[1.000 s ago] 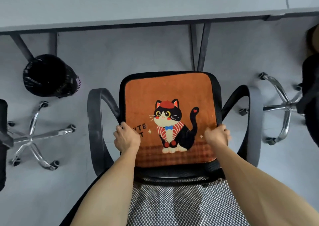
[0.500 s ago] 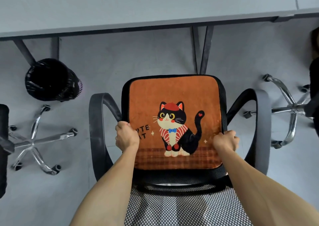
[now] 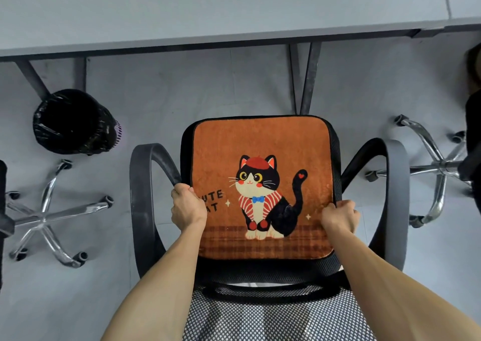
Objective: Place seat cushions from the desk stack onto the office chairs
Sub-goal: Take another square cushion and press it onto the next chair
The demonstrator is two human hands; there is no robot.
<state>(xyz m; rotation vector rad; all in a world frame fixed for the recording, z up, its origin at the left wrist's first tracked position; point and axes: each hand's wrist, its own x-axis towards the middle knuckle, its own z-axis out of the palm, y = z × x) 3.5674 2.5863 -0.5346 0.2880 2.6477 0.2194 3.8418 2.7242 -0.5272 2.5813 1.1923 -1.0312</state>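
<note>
An orange seat cushion (image 3: 263, 142) printed with a black-and-white cat lies flat on the seat of a black office chair (image 3: 145, 210) seen from above. My left hand (image 3: 187, 207) grips the cushion's left edge with curled fingers. My right hand (image 3: 339, 217) grips its right edge the same way. The chair's mesh backrest (image 3: 273, 317) is at the bottom of the view, between my forearms. The desk stack of cushions is out of view.
A grey desk (image 3: 208, 9) runs across the top, its legs (image 3: 304, 77) just beyond the chair. A black-lined waste bin (image 3: 73, 121) stands at the left. Chrome chair bases sit at the left (image 3: 49, 215) and right (image 3: 440, 168).
Both hands keep gripping the cushion's side edges. The chair with the cushion sits a little lower and to the right in view, and the cushion lies squarer on the seat.
</note>
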